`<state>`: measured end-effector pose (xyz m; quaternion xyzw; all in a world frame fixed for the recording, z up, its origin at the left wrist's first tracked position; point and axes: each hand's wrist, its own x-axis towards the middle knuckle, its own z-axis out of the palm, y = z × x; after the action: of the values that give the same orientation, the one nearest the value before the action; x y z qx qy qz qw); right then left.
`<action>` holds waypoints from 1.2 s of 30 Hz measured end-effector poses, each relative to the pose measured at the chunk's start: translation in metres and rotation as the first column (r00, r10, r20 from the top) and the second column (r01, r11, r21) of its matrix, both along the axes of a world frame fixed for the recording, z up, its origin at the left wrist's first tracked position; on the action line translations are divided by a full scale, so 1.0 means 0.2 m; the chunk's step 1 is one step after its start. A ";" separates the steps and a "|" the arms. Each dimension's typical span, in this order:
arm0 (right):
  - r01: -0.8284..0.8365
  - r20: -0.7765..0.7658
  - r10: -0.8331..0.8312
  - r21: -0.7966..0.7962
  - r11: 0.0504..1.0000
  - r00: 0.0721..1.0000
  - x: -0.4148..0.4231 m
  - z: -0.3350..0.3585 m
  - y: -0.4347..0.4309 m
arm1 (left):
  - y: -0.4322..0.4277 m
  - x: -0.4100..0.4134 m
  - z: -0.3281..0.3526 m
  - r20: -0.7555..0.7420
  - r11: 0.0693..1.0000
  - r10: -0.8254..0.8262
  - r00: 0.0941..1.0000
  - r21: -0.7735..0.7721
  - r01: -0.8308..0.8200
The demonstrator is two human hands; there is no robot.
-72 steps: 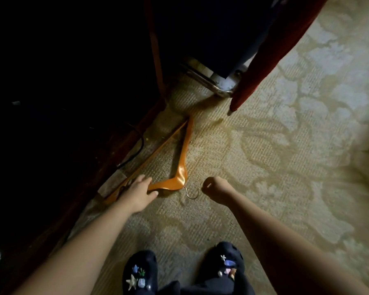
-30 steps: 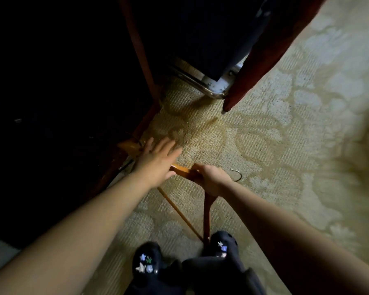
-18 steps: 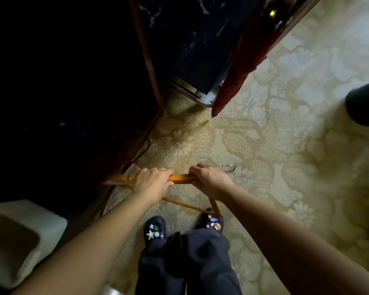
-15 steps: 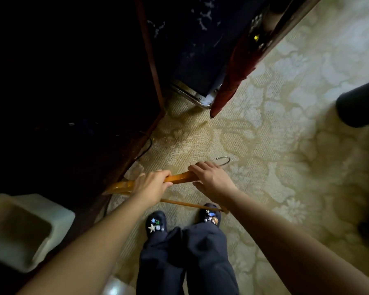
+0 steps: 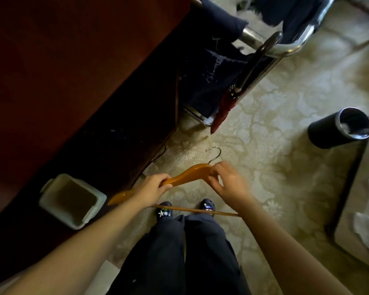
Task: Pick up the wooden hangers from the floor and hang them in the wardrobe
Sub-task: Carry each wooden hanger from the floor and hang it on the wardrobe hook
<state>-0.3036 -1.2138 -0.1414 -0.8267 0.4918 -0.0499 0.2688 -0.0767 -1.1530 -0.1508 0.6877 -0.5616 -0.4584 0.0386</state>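
An orange wooden hanger (image 5: 190,174) with a metal hook (image 5: 214,153) is held in the air above the patterned carpet, in front of my legs. My left hand (image 5: 152,188) grips its left arm. My right hand (image 5: 228,182) holds it at the top, just below the hook, and covers the hanger's right arm. The hanger's thin lower bar (image 5: 197,210) runs across above my shoes. The dark red wardrobe (image 5: 73,71) stands to the left, its inside too dark to read.
A white plastic bin (image 5: 73,201) sits on the floor at the wardrobe's foot. A chrome-framed rack with dark cloth (image 5: 262,50) and a folded red umbrella (image 5: 224,111) stand ahead. A black cylindrical bin (image 5: 341,128) is at right, beside a dark-framed table (image 5: 347,184).
The hanger has come off the floor and risen with both hands on it. My view has lifted, so the white bin, the rack and the black bin now show.
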 end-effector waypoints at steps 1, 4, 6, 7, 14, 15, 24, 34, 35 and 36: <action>0.036 0.011 -0.036 0.024 0.999 0.999 -0.01 0.05 0.04 | 0.04 0.01 0.05 -0.009 1.000 0.012 1.000 -0.018 -0.012; 0.117 0.064 -0.120 0.048 0.992 0.991 -0.03 0.17 0.14 | 0.15 0.06 0.18 -0.040 0.997 0.032 0.999 -0.073 -0.035; 0.155 0.121 -0.167 0.101 0.983 0.979 -0.02 0.24 0.18 | 0.21 0.08 0.23 -0.055 0.992 0.054 0.997 -0.111 -0.060; 0.169 0.152 -0.191 0.146 0.975 0.970 -0.02 0.27 0.18 | 0.24 0.09 0.25 -0.069 0.989 0.067 0.995 -0.127 -0.076; -0.049 0.187 0.000 0.256 0.965 0.982 -0.08 0.42 0.10 | 0.32 0.05 0.45 -0.157 0.951 0.197 0.968 -0.207 -0.227; -0.083 0.194 0.034 0.253 0.964 0.980 -0.08 0.43 0.08 | 0.34 0.03 0.47 -0.147 0.945 0.220 0.964 -0.214 -0.248; -0.463 0.222 0.418 0.226 0.857 0.881 -0.07 0.52 -0.01 | 0.66 -0.25 0.51 -0.066 0.817 0.512 0.856 -0.268 -0.510; -0.812 0.237 0.783 0.282 0.511 0.575 0.25 0.55 0.25 | 1.22 -0.58 0.51 -0.093 0.436 0.880 0.467 -0.238 -0.868; -0.835 0.235 0.812 0.296 0.463 0.534 0.28 0.54 0.31 | 1.29 -0.62 0.51 -0.100 0.383 0.905 0.413 -0.226 -0.895; -0.856 0.226 0.842 0.308 0.416 0.490 0.30 0.53 0.38 | 1.37 -0.67 0.50 -0.106 0.329 0.928 0.358 -0.224 -0.917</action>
<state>-0.2429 -1.1383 -0.0351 -0.8905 0.0013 0.1739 0.4204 -0.2106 -0.8792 -0.0513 0.8830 -0.1256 -0.2684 0.3640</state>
